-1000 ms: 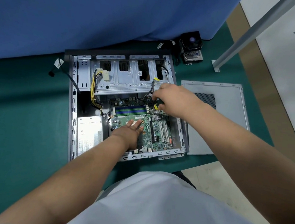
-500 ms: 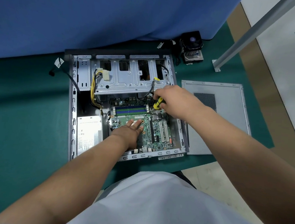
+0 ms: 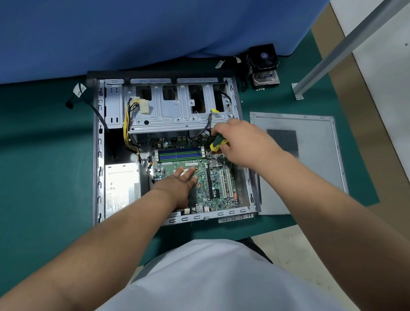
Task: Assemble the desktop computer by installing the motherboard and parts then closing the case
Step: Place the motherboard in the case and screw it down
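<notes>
An open grey computer case (image 3: 97,160) lies flat on the green mat. Inside it sits the green motherboard (image 3: 217,185) with blue memory slots. My left hand (image 3: 175,185) rests flat on the board's middle, fingers straight. My right hand (image 3: 243,142) grips a yellow and green screwdriver (image 3: 217,143), its tip down at the board's upper right part, near a small silver heatsink. The power supply (image 3: 120,185) lies in the case's lower left. A drive cage (image 3: 175,113) spans the top.
The grey side panel (image 3: 307,164) lies on the mat to the right of the case. A CPU cooler with fan (image 3: 264,65) stands behind the case by the blue cloth. A metal leg (image 3: 345,46) slants at the upper right. Yellow power cables (image 3: 130,124) hang inside.
My right hand has shifted a little with the screwdriver, showing more of its handle. My left hand has stayed flat on the motherboard.
</notes>
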{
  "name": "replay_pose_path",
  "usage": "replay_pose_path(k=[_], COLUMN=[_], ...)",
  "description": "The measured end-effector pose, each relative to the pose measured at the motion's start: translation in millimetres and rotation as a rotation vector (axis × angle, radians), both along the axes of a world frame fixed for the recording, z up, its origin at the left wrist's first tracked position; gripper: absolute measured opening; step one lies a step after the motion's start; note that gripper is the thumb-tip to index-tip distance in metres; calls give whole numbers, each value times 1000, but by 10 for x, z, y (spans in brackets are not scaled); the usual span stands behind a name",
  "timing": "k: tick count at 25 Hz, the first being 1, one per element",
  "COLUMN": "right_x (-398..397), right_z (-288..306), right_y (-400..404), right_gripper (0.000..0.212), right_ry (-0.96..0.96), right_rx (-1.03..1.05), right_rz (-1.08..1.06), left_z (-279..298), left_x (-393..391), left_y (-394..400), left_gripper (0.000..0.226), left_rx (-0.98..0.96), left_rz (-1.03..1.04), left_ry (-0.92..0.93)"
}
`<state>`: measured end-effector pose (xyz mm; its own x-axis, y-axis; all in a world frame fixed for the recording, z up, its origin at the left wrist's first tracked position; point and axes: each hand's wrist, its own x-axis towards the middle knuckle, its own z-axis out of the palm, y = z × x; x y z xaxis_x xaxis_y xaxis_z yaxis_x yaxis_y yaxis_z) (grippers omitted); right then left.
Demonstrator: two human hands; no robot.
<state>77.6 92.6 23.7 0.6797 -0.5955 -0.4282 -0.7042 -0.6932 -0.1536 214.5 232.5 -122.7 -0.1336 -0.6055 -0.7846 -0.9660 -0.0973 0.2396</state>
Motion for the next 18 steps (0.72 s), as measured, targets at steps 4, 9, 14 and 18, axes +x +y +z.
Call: replay_pose_path(k=[4, 9, 14, 18], right_x=[62, 22, -44, -90], right_z=[-155, -165, -234, -291], right_y=[137, 72, 145, 166], right_gripper=[40, 42, 30, 27], right_ry=[21, -33, -155, -177], right_rx=[-195, -53, -61, -157], right_rz=[-165, -106, -124, -159], left_z=[15, 25, 30, 38], left_x=[-5, 5, 4, -2], left_y=[-5, -2, 0, -6], left_gripper=[81, 83, 83, 82], left_rx=[11, 18, 14, 17], left_rz=[-2, 5, 6, 2], left_ry=[-3, 1, -3, -8])
